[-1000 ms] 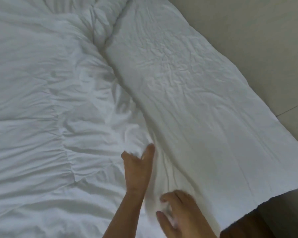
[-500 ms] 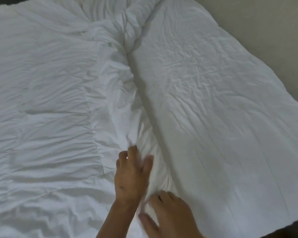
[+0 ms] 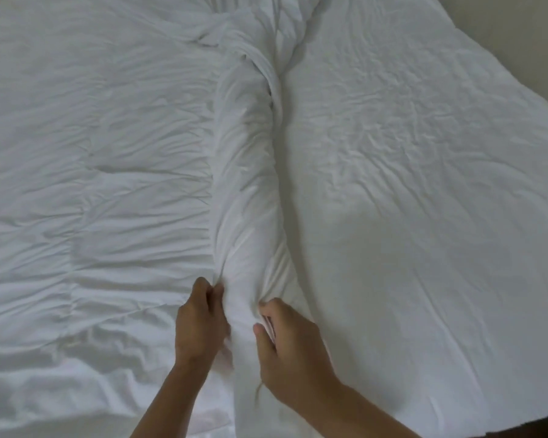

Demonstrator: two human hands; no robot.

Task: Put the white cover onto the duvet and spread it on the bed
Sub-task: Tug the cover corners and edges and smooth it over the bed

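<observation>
Since a moment ago, we are bringing both hands onto a rolled ridge of white cover (image 3: 250,191) running near to far down the bed's middle. Wrinkled duvet (image 3: 86,172) is lying left; flatter fabric is reaching the right edge by the floor (image 3: 532,36). Our left hand (image 3: 200,324) and right hand (image 3: 285,346) are pinching the ridge's near end from either side.

Soft, even, rather dim light is cast over the white bedding, and no glare is seen. A grey shadow is laid along the fold beyond the fingers (image 3: 268,324). Detail is softened throughout; slight blur is noticed at the fingers, and edges are bowed by the wide lens.
</observation>
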